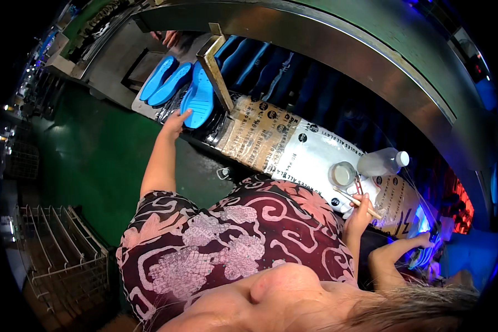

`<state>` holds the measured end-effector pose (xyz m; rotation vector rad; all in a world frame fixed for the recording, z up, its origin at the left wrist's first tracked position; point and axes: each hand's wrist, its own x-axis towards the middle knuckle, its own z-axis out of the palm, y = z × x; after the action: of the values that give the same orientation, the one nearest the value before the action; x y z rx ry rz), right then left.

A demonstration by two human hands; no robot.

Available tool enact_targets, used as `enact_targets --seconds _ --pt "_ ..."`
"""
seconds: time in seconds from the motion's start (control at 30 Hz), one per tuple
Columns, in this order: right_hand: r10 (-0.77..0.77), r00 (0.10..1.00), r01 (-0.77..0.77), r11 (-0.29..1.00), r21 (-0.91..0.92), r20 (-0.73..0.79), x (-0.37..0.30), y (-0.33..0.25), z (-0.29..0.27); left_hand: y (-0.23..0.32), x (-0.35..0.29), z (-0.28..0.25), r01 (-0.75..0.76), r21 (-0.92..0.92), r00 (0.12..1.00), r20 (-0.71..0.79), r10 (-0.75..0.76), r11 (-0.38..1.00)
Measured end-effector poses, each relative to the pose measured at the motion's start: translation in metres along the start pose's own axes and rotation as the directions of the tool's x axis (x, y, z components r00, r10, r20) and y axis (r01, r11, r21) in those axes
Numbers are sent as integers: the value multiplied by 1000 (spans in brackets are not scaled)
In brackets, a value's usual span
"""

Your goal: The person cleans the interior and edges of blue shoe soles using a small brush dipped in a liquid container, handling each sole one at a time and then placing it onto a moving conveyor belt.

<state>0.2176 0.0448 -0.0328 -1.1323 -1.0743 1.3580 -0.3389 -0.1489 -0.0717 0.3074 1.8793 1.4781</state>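
Note:
My left hand (175,124) grips the near end of a bright blue shoe sole (198,104), thumb on its ribbed face. Beside it, to the left, lie two more blue soles (170,87) on the worktop's end. Over at the right, my right hand (359,212) is closed around a thin brush (372,211) with a pale wooden handle. The brush's tip end points toward a small round jar (342,175) holding whitish liquid. Close behind the jar, a translucent plastic bottle (377,162) with a white cap lies tilted or on its side; I cannot tell which.
Printed wrapping (254,135) covers the narrow ledge. Behind it, several blue soles (252,62) stand in a dark machine under a curved metal edge (365,50). Another person's hand (172,39) shows at the far left, a co-worker's arm (395,257) at right. A wire rack (66,254) stands left.

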Motion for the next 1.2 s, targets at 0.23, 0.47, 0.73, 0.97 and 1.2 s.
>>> enact_targets --seconds 0.23,0.47,0.73,0.97,1.2 --pt "15 999 -16 1000 16 34 10 0 3 -44 -76 -30 96 -41 979 182 -87 995" --pt "26 992 -34 998 59 121 13 -4 10 -35 -175 -2 222 13 874 440 -205 975" --pt "5 999 -7 998 64 39 7 -2 0 -50 -90 89 180 -85 918 372 -136 980" --pt "-14 1000 16 998 65 -17 -1 3 -16 28 -114 130 -330 756 898 67 434 566" --pt "-26 1000 26 998 57 -1 0 -2 -11 -25 -132 190 332 -325 922 311 -232 886"
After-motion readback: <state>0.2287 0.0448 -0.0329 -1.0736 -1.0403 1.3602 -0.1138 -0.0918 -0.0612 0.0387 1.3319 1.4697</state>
